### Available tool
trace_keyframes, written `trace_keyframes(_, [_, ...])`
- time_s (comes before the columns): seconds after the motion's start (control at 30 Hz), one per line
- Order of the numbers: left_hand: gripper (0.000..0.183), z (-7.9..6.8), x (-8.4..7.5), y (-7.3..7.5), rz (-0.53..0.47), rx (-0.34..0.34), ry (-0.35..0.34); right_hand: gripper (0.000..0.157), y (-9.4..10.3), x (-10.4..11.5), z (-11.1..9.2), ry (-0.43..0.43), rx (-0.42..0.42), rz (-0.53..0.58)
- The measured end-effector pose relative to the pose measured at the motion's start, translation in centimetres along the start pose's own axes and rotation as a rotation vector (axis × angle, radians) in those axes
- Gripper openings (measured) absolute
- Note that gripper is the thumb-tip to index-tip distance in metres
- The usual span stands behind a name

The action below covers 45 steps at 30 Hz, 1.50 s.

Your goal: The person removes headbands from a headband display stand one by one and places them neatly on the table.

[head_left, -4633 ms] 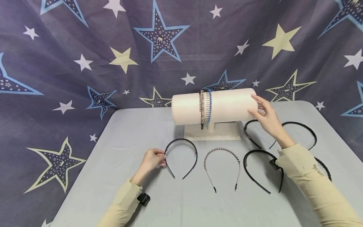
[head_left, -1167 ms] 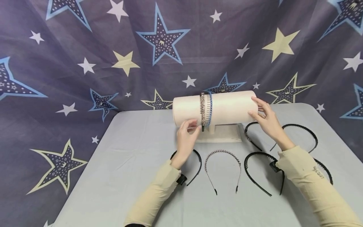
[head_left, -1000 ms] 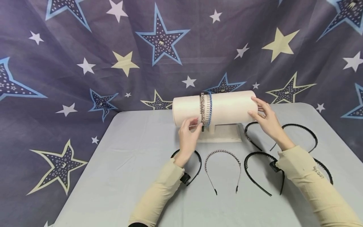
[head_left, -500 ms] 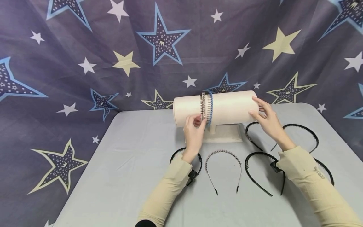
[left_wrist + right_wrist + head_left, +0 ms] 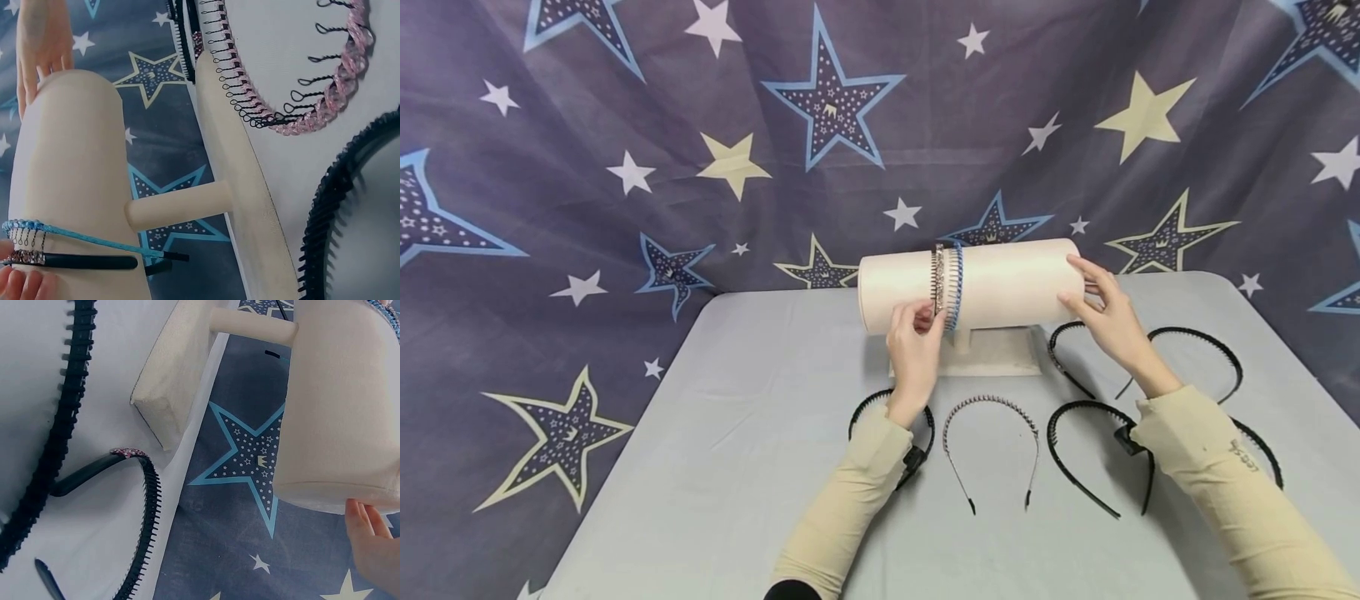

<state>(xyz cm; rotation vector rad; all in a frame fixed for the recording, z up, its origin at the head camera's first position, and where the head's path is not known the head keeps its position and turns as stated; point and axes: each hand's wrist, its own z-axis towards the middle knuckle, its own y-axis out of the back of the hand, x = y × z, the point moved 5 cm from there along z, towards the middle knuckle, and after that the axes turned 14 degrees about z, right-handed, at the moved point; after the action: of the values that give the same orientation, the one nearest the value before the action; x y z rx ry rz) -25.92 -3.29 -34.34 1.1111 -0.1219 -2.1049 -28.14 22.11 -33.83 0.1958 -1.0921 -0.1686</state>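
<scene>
A cream padded roll (image 5: 1015, 283) on a T-shaped stand bears two headbands side by side. One is a black headband with glittery stones (image 5: 939, 279), the other a blue toothed headband (image 5: 957, 287). My left hand (image 5: 915, 350) pinches the glittery headband at the roll's lower front; in the left wrist view its fingertips (image 5: 28, 284) lie at the stones, close beside the blue band. At the roll's right end my right hand (image 5: 1108, 321) rests with spread fingers against the end and its edge, also seen from below in the right wrist view.
Several headbands lie on the grey tabletop (image 5: 737, 467): a black one (image 5: 931, 425) partly behind the left forearm, a pink beaded one (image 5: 988, 398) in the middle, black ones (image 5: 1086, 404) to the right. A starry curtain (image 5: 775, 208) hangs behind.
My left hand has left the black headband on the table, risen to the roll, then shifted right onto the glittery headband. My right hand stays at the roll's end.
</scene>
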Motion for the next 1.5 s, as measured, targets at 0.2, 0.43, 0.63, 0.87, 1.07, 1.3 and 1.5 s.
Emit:
trace_keyframes(0.2, [0.017,-0.1,0.0,0.1,0.009,-0.024,-0.037,0.052,0.0,0.1,0.0,0.015,0.003,0.004])
trace_keyframes(0.43, [0.016,-0.1,0.0,0.2,0.023,-0.036,-0.063,0.050,-0.5,2.0,-0.5,0.017,0.002,0.015])
trace_keyframes(0.63, [0.015,0.0,0.1,0.5,-0.007,-0.032,-0.054,0.052,-0.1,-0.1,0.0,0.016,-0.001,0.010])
trace_keyframes(0.87, [0.012,0.0,0.5,0.7,-0.007,-0.045,-0.041,0.050,-0.6,2.1,-0.4,0.006,0.002,0.014])
trace_keyframes(1.07, [0.011,0.1,0.9,1.1,-0.010,-0.065,-0.049,0.052,0.0,-0.2,0.0,-0.003,-0.003,0.024])
trace_keyframes(1.3, [0.011,0.3,1.5,1.6,-0.033,-0.084,-0.057,0.052,0.0,-0.3,0.0,0.001,-0.006,0.021])
trace_keyframes(1.5, [0.011,0.3,2.3,2.0,-0.049,-0.088,-0.038,0.052,0.0,-0.3,0.1,0.004,-0.005,0.021])
